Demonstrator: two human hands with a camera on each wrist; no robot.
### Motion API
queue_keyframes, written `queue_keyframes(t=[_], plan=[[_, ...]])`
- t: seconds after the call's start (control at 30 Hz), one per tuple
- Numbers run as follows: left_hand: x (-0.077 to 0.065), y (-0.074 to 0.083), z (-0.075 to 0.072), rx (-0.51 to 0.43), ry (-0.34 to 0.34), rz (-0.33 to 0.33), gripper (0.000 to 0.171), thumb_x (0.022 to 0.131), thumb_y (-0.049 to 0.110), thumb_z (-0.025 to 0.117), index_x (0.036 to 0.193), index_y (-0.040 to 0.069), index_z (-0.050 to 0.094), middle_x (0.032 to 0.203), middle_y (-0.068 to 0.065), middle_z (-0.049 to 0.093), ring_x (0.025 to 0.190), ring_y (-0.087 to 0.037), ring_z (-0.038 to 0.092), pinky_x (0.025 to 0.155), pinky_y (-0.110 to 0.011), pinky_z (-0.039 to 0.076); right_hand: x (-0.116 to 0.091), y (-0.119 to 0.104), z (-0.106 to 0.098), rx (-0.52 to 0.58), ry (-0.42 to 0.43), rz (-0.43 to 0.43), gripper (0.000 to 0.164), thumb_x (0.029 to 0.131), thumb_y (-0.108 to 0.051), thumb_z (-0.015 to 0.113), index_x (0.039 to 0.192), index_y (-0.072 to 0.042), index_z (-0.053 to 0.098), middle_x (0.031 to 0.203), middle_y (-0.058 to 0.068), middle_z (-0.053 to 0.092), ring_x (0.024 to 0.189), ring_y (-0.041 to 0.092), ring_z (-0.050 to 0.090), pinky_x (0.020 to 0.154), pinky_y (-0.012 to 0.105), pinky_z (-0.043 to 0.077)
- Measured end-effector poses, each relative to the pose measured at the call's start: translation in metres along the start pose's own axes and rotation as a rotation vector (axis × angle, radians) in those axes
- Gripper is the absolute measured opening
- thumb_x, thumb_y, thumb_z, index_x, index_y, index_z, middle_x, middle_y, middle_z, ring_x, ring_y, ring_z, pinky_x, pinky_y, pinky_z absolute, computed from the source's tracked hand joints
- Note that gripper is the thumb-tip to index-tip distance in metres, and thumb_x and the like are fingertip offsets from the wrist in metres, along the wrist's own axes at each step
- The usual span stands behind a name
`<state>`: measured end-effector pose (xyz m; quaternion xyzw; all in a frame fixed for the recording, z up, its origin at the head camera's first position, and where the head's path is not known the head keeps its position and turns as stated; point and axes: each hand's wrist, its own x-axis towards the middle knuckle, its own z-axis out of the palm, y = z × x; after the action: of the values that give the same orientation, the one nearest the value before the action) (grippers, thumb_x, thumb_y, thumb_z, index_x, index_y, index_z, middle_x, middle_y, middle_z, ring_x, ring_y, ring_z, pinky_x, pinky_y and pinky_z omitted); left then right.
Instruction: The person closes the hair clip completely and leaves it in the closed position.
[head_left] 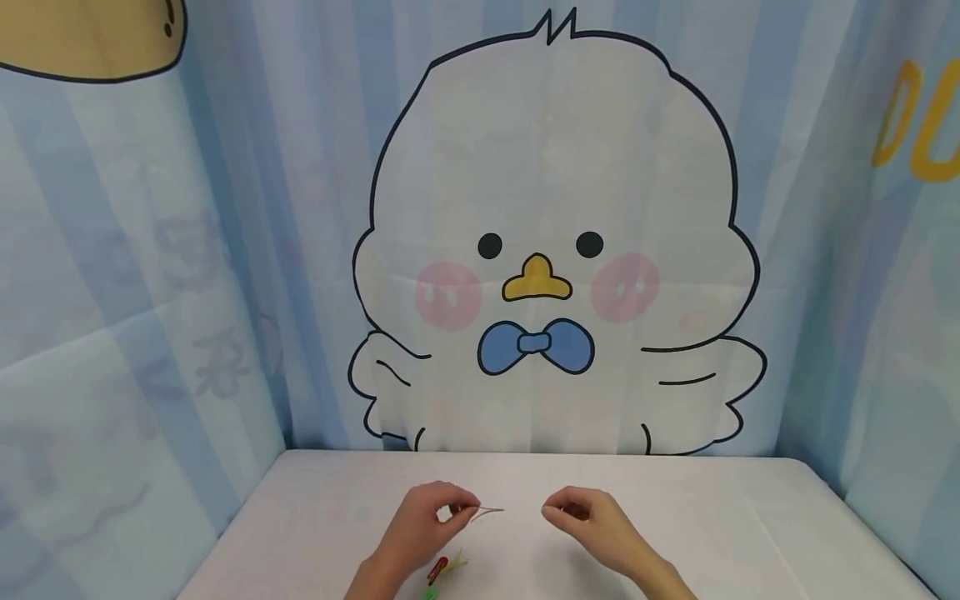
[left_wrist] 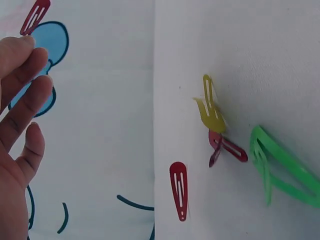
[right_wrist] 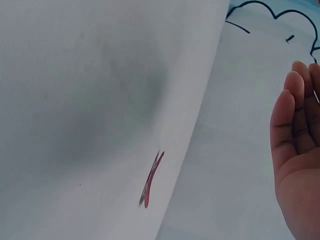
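My left hand (head_left: 423, 521) pinches a red snap hair clip (left_wrist: 36, 17) between thumb and forefinger; in the head view the clip appears edge-on, its two layers spread apart. Level with it, to the right, is my right hand (head_left: 596, 529), fingers loosely bent. Nothing shows in that hand. Below my left hand on the table lie a yellow clip (left_wrist: 212, 117), a red clip (left_wrist: 227, 145) close against it, and a larger green clip (left_wrist: 295, 170). Another red clip (left_wrist: 179, 190) lies apart from them. The right wrist view has a red clip (right_wrist: 150, 182) seen from its side.
The white table (head_left: 315, 500) has its far edge against a light blue curtain (head_left: 322, 250). A large white cartoon bird (head_left: 555, 150) with a blue bow tie is printed on it. Similar curtains hang along both sides.
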<state>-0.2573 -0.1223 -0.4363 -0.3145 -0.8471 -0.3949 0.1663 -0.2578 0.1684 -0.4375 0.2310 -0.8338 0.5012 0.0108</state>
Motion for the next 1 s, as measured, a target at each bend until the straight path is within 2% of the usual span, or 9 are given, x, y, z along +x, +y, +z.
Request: queue_keyframes(t=[0.2, 0.37, 0.53, 0.6, 0.67, 0.8, 1.0], plan=[[0.007, 0.01, 0.012, 0.126, 0.099, 0.149, 0.013, 0.087, 0.008, 0.08, 0.095, 0.018, 0.079, 0.086, 0.013, 0.072, 0.078, 0.001, 0.061, 0.074, -0.03, 0.05, 0.0, -0.011, 0.013, 0.095, -0.037, -0.018, 0.02, 0.101, -0.023, 0.063, 0.099, -0.006, 0.073, 0.09, 0.004, 0.07, 0.076, 0.012, 0.062, 0.069, 0.028, 0.05], [0.008, 0.011, 0.022, 0.21, 0.182, 0.31, 0.02, 0.078, 0.004, 0.086, 0.091, 0.017, 0.079, 0.083, 0.013, 0.071, 0.076, -0.001, 0.061, 0.069, -0.023, 0.047, 0.0, -0.016, 0.021, 0.194, -0.077, 0.021, 0.031, 0.105, -0.022, 0.056, 0.097, 0.005, 0.07, 0.084, 0.003, 0.068, 0.072, 0.012, 0.06, 0.067, 0.026, 0.05], [0.007, 0.011, 0.025, 0.307, 0.231, 0.476, 0.025, 0.071, 0.004, 0.09, 0.089, 0.016, 0.079, 0.082, 0.012, 0.071, 0.076, -0.004, 0.061, 0.071, -0.022, 0.046, 0.001, -0.018, 0.026, 0.274, -0.078, 0.043, 0.033, 0.105, -0.02, 0.055, 0.098, 0.01, 0.068, 0.082, 0.002, 0.067, 0.071, 0.01, 0.058, 0.065, 0.024, 0.049], [0.006, 0.01, 0.026, 0.334, 0.235, 0.518, 0.027, 0.069, 0.004, 0.091, 0.091, 0.016, 0.08, 0.083, 0.011, 0.071, 0.076, -0.006, 0.061, 0.072, -0.023, 0.046, 0.001, -0.018, 0.027, 0.299, -0.076, 0.061, 0.033, 0.104, -0.021, 0.057, 0.097, 0.01, 0.067, 0.08, 0.001, 0.066, 0.07, 0.01, 0.058, 0.065, 0.023, 0.049], [0.005, 0.009, 0.027, 0.349, 0.234, 0.545, 0.029, 0.069, 0.004, 0.091, 0.093, 0.016, 0.08, 0.084, 0.01, 0.071, 0.077, -0.007, 0.062, 0.074, -0.024, 0.046, 0.001, -0.018, 0.028, 0.326, -0.076, 0.087, 0.033, 0.103, -0.021, 0.059, 0.097, 0.011, 0.066, 0.079, 0.0, 0.065, 0.069, 0.01, 0.057, 0.064, 0.023, 0.048], [0.003, 0.009, 0.028, 0.337, 0.229, 0.543, 0.029, 0.071, 0.005, 0.09, 0.095, 0.017, 0.079, 0.086, 0.01, 0.071, 0.079, -0.006, 0.062, 0.076, -0.023, 0.046, 0.0, -0.019, 0.03, 0.365, -0.081, 0.14, 0.039, 0.101, -0.024, 0.063, 0.101, 0.015, 0.062, 0.077, 0.001, 0.062, 0.069, 0.011, 0.055, 0.065, 0.025, 0.047], [0.003, 0.009, 0.029, 0.27, 0.228, 0.481, 0.029, 0.074, 0.006, 0.089, 0.098, 0.018, 0.077, 0.089, 0.012, 0.072, 0.082, -0.003, 0.062, 0.077, -0.023, 0.047, 0.001, -0.019, 0.029, 0.363, -0.078, 0.128, 0.039, 0.1, -0.022, 0.064, 0.101, 0.017, 0.061, 0.076, 0.001, 0.061, 0.069, 0.011, 0.055, 0.065, 0.024, 0.047]])
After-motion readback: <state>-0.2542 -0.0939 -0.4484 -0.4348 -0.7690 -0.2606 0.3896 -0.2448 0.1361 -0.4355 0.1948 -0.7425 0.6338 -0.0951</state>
